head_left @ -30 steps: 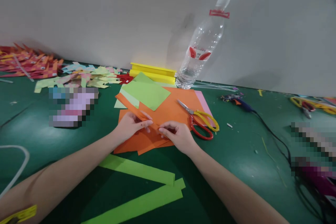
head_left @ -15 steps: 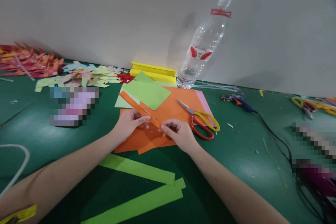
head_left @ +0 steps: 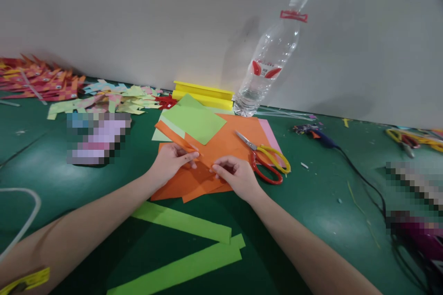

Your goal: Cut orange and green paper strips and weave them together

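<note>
Green bench (head_left: 325,193): holding orange strip (head_left: 173,134) in closed pinches, left hand (head_left: 171,163) midway, right hand (head_left: 237,175) at near end, above orange sheets (head_left: 224,147) inward of far edge. Likely light, easily creased; hold by edges.

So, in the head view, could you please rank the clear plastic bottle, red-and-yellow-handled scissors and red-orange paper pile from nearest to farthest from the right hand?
1. Scissors: just right of the hand.
2. Bottle: farther back.
3. Paper pile: far back left.
</note>
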A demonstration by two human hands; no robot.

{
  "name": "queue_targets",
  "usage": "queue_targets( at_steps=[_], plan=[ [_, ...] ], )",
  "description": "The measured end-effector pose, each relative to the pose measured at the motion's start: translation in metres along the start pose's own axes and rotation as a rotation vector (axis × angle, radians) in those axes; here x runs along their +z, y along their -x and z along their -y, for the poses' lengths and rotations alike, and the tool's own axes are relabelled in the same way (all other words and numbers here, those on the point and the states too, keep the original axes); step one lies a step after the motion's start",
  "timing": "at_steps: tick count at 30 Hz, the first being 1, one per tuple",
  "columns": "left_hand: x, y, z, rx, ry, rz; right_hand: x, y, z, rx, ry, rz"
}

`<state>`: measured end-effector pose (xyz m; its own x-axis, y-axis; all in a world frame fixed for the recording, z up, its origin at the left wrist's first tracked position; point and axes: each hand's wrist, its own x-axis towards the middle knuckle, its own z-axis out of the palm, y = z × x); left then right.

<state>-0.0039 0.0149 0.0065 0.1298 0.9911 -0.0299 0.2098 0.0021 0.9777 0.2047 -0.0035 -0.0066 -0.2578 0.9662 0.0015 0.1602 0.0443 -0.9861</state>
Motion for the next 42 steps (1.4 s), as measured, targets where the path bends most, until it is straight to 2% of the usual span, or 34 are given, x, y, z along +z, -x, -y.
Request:
queue_targets(
  at_steps=[9, 13, 16, 20, 26, 33, 42],
  plan=[
    [0.0, 0.002, -0.002, 0.019, -0.051, -0.01, 0.001, 0.003, 0.006, -0.001, 0.078, 0.023],
    [0.001, 0.004, 0.001, 0.036, -0.067, 0.039, 0.002, 0.005, 0.01, 0.009, 0.118, 0.044],
    [0.003, 0.005, 0.005, 0.059, -0.013, 0.077, 0.002, 0.006, 0.012, -0.027, 0.24, 0.053],
    [0.003, 0.005, 0.003, 0.03, -0.041, 0.09, 0.002, 0.006, 0.012, -0.045, 0.287, 0.083],
    [0.001, 0.004, -0.004, 0.012, -0.007, 0.035, 0.002, 0.005, 0.01, -0.052, 0.209, 0.097],
    [0.003, 0.0, 0.003, 0.028, 0.199, -0.053, 0.001, 0.006, 0.012, -0.02, 0.173, 0.123],
    [0.003, -0.002, 0.006, 0.031, 0.242, -0.101, 0.002, 0.005, 0.013, -0.011, 0.174, 0.135]
  ],
)
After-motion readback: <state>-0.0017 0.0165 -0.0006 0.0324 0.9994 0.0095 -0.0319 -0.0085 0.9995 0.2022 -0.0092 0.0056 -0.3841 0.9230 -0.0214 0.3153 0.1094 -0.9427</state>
